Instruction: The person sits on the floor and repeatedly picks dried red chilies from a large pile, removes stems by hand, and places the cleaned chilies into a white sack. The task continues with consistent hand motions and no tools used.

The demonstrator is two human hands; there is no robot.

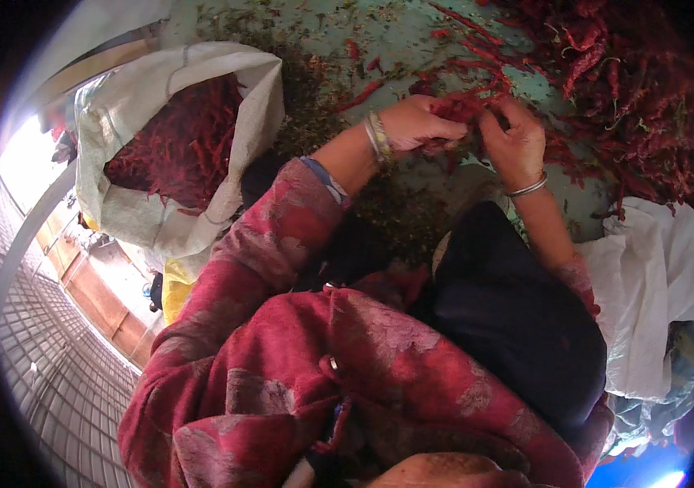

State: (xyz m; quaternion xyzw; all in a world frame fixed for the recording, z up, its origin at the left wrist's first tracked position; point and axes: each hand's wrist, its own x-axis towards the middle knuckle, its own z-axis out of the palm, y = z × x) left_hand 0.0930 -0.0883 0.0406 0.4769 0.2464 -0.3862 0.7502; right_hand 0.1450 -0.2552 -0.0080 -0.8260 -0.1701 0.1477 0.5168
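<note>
My left hand [424, 122] is closed around a small bunch of dried red chilies [456, 107]. Close beside it, my right hand [516, 140] pinches at the same bunch with thumb and forefinger. Both wrists carry bracelets. A large heap of dried red chilies [639, 106] spreads over the right side of the pale green surface [400, 41]. Single chilies lie loose between the heap and my hands. To the left stands a white woven sack [261, 98], its mouth wide, with dried red chilies [180, 146] inside.
Stem bits and seeds [314, 89] litter the surface around my hands. White cloth or sacking [648, 285] lies at the right, below the heap. A pale mesh panel [62, 350] curves along the left edge. A yellow bag [176, 289] sits under the white sack.
</note>
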